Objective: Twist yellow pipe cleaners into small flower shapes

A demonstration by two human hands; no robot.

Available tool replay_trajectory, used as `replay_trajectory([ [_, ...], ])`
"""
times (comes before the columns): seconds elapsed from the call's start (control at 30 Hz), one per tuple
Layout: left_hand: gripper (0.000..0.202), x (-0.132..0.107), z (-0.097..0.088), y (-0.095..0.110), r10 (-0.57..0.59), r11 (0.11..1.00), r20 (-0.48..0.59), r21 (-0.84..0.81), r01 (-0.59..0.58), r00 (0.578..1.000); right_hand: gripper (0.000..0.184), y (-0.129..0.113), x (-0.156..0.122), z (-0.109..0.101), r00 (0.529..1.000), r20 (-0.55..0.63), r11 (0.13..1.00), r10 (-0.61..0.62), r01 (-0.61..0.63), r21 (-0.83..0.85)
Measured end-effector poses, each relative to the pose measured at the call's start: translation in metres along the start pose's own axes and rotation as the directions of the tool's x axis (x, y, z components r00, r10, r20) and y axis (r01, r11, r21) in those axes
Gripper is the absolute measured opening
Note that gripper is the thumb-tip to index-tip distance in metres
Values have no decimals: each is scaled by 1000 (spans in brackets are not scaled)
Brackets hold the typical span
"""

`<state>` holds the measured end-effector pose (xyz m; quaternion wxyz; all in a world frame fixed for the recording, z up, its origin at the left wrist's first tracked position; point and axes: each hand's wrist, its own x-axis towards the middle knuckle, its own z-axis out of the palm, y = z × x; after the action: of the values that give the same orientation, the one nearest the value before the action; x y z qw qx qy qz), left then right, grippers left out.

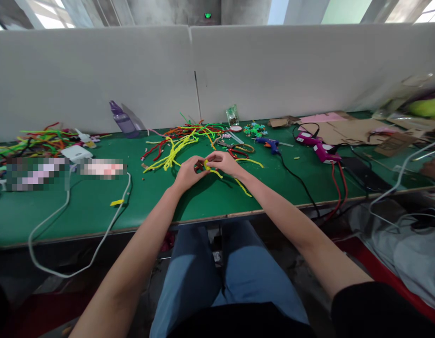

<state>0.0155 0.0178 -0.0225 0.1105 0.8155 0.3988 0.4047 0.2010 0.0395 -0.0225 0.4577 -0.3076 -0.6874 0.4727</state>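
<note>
Green tabletop (154, 202), yellow strand (206, 165) in two-handed grip (224, 163)

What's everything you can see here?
fuzzy piece: one, yellow, centre
fuzzy sticks: many, mixed colours, back and left
table: one, green, middle
wall panels: two, white, behind
bottle: one, purple, by panels
packet: one, green, by panels
small bits: many, green-blue, back
scissors: count unclear, gold-handled, middle
glue gun: one, blue, right
boxes: two, magenta, right
cardboard: several, brown, far right
cables: several, mixed, both sides
left hand: one, bare, middle
right hand: one, bare, middle
legs: two, blue-trousered, below
</note>
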Motion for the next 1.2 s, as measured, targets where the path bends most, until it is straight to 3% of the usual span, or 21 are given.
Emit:
replay_trajectory([
  [0.43, 13, 1, -1, -3, -7, 997, 12, 73, 6, 1000, 24, 1, 0, -1, 999, -1, 995, 39, -39, -92],
  [0.73, 10, 2, -2, -4, -22, 996, -13, 90, 23, 1000, 24, 3, 0, 0, 999, 31, 999, 21, -20, -27],
  [1.2, 11, 0, -1, -5, -120, 990, 58, -62, 123, 991, 17, 7, 0, -2, 998, 40, 998, 38, -35, -56],
])
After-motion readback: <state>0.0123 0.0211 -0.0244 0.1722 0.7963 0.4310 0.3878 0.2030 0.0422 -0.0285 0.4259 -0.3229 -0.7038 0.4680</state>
